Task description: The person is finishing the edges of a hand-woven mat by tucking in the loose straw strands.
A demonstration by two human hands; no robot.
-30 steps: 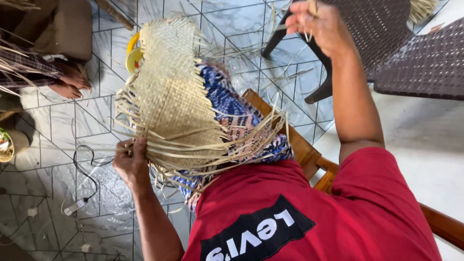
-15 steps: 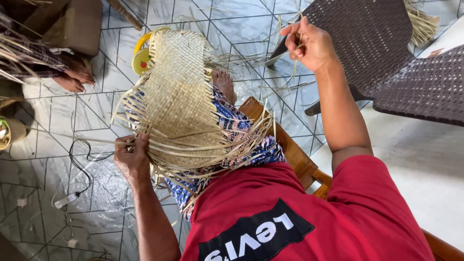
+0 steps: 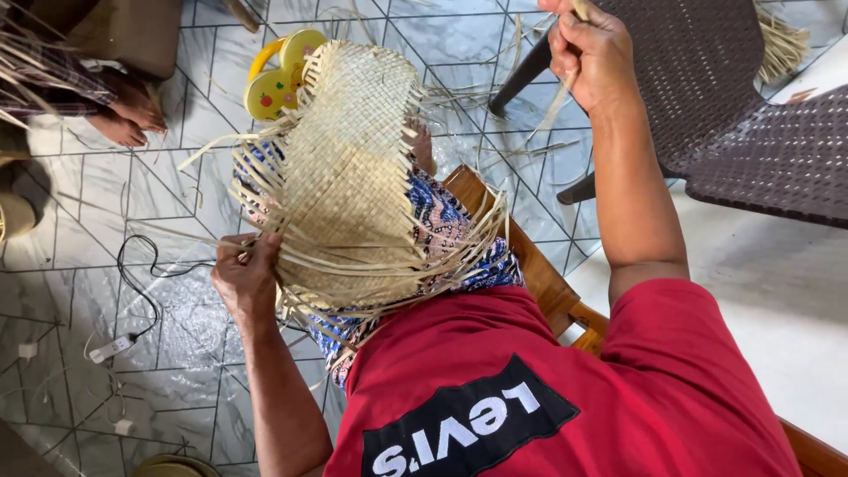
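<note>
Weaving: a pale straw mat point(image 3: 353, 177) lies over the person's lap, above the tiled floor point(image 3: 79, 230), its finished end far and its loose strands near.
Mat: plaited tight through the middle; the free strips fan out at the near edge and both sides.
Chair: a dark woven chair point(image 3: 751, 115) stands at the far right.
Left hand point(image 3: 245, 276): fingers curled shut on the mat's near-left edge, pinning loose strips.
Right hand point(image 3: 590, 55): raised far right, pinching 1 thin strand point(image 3: 555, 104) taut.
Doing it well: I judge steady pull and a firm left grip keep the weave even.
</note>
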